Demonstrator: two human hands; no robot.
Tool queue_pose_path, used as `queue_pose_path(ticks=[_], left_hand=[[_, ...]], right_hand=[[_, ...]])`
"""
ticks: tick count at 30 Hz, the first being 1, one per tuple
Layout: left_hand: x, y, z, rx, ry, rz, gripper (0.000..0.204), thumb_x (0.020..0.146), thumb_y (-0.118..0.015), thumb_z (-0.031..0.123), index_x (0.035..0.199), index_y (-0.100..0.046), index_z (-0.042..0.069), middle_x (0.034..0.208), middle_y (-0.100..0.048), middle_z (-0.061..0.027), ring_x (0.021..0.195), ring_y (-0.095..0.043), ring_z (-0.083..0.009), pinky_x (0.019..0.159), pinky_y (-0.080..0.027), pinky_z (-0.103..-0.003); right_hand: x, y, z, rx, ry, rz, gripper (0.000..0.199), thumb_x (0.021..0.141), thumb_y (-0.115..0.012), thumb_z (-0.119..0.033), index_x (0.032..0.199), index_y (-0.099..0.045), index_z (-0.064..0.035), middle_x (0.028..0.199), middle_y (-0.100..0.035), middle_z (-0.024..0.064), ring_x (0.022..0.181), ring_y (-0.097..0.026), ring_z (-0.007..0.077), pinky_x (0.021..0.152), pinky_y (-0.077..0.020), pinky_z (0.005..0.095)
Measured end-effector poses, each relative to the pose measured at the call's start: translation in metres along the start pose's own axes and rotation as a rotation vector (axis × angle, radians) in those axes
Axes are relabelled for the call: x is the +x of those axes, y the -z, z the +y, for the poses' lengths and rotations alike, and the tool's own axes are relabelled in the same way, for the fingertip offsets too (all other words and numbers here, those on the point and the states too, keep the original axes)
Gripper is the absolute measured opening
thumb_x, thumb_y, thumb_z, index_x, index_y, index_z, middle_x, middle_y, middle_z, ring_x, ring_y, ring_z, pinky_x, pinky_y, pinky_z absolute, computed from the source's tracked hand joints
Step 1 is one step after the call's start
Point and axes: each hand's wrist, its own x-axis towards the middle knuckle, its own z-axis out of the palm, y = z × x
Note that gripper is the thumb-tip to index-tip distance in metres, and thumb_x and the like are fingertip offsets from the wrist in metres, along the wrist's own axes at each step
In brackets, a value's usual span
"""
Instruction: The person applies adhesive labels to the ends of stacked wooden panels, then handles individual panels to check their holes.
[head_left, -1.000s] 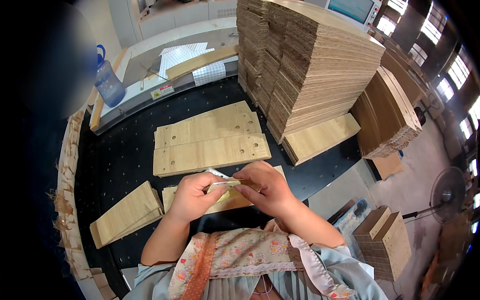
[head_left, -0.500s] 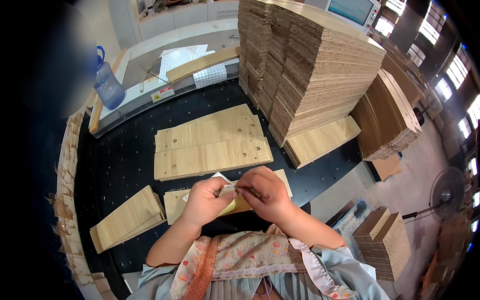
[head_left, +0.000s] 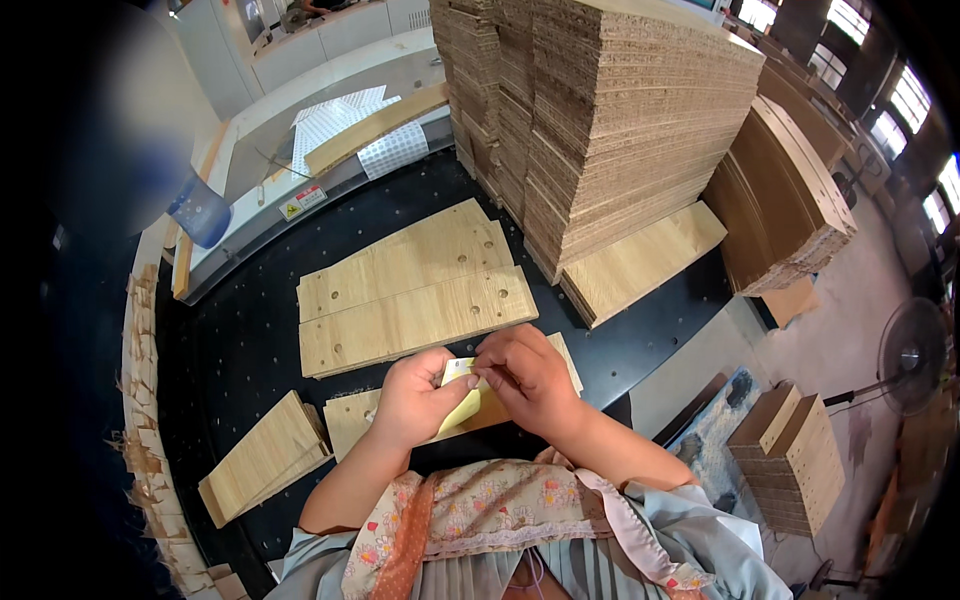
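My left hand [head_left: 418,397] and my right hand [head_left: 528,376] meet over a light wooden panel [head_left: 352,414] lying at the near edge of the black work table [head_left: 240,360]. Both pinch a small yellowish sheet [head_left: 462,401], held between the fingertips just above that panel. Beyond my hands lie two longer wooden panels with drilled holes [head_left: 412,288], side by side.
A tall stack of panels [head_left: 620,110] rises at the back right, with one panel [head_left: 645,260] at its foot. A small pile of boards [head_left: 265,458] sits near left. More stacks [head_left: 785,190] stand right; a floor fan [head_left: 910,355] far right. A blue jug [head_left: 200,212] back left.
Both hands have stayed together over the near panel, shifting slightly away from my body. The yellowish sheet shows more between the fingers now.
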Motion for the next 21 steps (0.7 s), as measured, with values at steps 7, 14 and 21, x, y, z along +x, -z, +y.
queue_pose_path(ticks=[7,14,21], left_hand=[[0.005,0.002,-0.005,0.018,0.061,-0.029,0.006,0.081,-0.064,0.004,0.08,-0.059,0.001,0.075,-0.06,0.0003,0.068,-0.053,-0.0037,0.06,-0.044,-0.02],[-0.002,-0.004,-0.003,0.036,-0.026,-0.057,0.01,0.08,-0.067,0.01,0.081,-0.061,0.001,0.069,-0.059,0.0004,0.062,-0.048,-0.0027,0.054,-0.041,-0.021],[0.005,0.001,0.009,-0.038,-0.042,-0.394,0.02,0.082,-0.067,0.013,0.095,-0.059,-0.001,0.088,-0.062,-0.0019,0.076,-0.052,-0.0054,0.065,-0.044,-0.022]], right_hand=[[-0.005,0.006,0.009,0.103,-0.031,-0.001,0.014,0.072,-0.063,0.004,0.082,-0.056,-0.0025,0.09,-0.058,0.0111,0.084,-0.056,0.0255,0.071,-0.0456,0.0322],[-0.012,0.013,0.016,0.237,-0.226,0.03,0.012,0.079,-0.058,0.005,0.087,-0.052,-0.0016,0.089,-0.06,0.0109,0.079,-0.06,0.0211,0.066,-0.0476,0.028],[-0.028,0.02,0.022,-0.112,-0.127,0.187,0.021,0.075,-0.057,0.009,0.089,-0.047,-0.0036,0.077,-0.059,0.0125,0.064,-0.061,0.0286,0.055,-0.049,0.0323]])
